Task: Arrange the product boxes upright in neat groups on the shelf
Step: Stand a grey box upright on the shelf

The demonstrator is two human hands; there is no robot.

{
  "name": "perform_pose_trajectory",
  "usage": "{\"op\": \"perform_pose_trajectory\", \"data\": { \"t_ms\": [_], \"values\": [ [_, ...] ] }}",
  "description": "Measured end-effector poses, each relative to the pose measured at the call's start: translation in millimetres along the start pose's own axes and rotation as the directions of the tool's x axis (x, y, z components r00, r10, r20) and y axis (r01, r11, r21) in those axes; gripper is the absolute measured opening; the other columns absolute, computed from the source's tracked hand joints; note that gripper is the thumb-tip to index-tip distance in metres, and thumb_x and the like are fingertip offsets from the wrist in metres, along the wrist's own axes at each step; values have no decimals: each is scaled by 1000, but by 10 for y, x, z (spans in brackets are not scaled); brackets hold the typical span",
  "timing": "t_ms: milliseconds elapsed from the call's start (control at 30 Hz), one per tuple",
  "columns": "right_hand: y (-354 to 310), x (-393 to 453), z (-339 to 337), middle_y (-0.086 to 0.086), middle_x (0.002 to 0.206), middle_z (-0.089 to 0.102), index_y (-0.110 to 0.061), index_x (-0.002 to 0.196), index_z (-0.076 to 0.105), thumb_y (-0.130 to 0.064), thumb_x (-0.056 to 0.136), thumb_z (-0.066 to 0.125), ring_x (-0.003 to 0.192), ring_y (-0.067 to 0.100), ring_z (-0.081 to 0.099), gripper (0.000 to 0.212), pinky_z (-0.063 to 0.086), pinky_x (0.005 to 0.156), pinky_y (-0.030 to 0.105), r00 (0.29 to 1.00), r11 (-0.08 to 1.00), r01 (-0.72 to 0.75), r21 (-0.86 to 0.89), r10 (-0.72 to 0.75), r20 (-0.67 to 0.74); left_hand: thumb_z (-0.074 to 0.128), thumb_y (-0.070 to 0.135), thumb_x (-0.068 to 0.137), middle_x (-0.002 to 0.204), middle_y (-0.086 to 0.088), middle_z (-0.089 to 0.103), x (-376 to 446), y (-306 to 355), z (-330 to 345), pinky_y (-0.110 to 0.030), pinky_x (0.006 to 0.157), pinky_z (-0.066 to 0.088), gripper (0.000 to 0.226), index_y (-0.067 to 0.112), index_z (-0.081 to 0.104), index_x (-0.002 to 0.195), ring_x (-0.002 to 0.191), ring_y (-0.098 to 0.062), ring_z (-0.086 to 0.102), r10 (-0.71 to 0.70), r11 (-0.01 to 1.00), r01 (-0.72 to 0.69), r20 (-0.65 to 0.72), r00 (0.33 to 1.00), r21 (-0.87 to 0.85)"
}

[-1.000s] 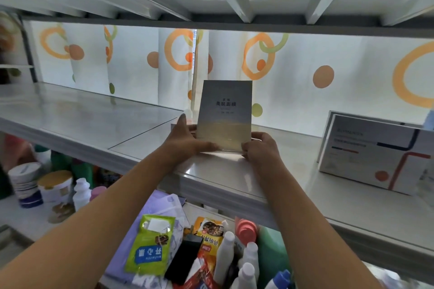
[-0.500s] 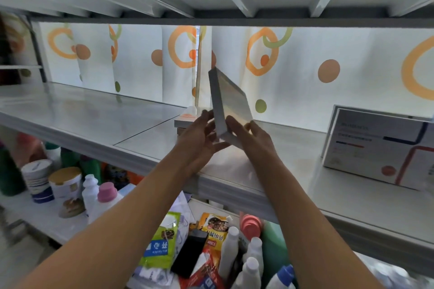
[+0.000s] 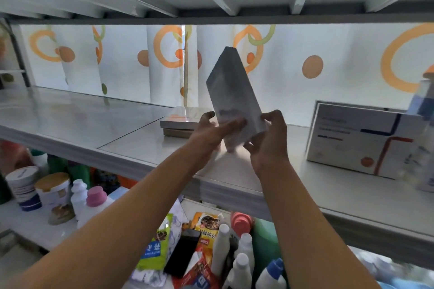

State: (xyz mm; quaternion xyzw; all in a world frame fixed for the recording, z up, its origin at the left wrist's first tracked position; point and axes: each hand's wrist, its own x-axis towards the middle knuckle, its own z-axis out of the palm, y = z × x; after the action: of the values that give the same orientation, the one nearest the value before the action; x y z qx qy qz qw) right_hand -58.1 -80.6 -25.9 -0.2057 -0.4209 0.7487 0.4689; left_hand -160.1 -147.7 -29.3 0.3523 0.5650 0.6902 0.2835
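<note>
At nine o'clock of your hands, two flat boxes (image 3: pixel 179 124) lie stacked, not yet stood up. Your left hand (image 3: pixel 209 130) and right hand (image 3: pixel 270 138) grip the tilted grey box (image 3: pixel 234 98) above the shelf (image 3: pixel 141 148); at three o'clock, white boxes (image 3: pixel 366 141) stand upright.

Grey box (image 3: pixel 234 98) tilted above shelf (image 3: pixel 141 145); two boxes (image 3: pixel 180 124) stacked flat behind.

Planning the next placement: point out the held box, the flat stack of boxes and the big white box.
Held box (image 3: pixel 231 91), head view, grey broad face.
Flat stack (image 3: pixel 179 122), head view, top box's near edge.
White box (image 3: pixel 357 141), head view, printed front face.
</note>
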Motion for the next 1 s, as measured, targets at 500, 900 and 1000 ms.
{"op": "perform_pose_trajectory", "data": {
  "t_ms": [500,900,1000],
  "values": [
    [-73,61,-205,1,68,51,-8,65,45,-9,96,42,60,13,48,31,35,38,14,890,963,-54,-263,-73,-451,83,18,75,100,15,62,-5,-187,85,-9,61,52,61,23,49,125,86,-3,63,241,945,-219,-66,968,244],
    [-78,-11,-171,3,76,58,-9,73,53,-13,93,43,69,18,56,23,43,48,19,896,962,-83,-260,-42,-442,84,21,74,98,18,50,-9,-179,88,1,55,45,64,19,37,118,84,1,54,320,905,-266,-121,940,334],
    [-95,-29,-134,6,81,60,-8,82,58,-12,90,44,68,19,54,16,41,51,22,926,960,-96,-265,-11,-377,76,15,82,102,16,54,12,-187,115,-5,58,48,52,19,39,119,88,2,56,302,912,-276,-40,953,303]
  ]
}}
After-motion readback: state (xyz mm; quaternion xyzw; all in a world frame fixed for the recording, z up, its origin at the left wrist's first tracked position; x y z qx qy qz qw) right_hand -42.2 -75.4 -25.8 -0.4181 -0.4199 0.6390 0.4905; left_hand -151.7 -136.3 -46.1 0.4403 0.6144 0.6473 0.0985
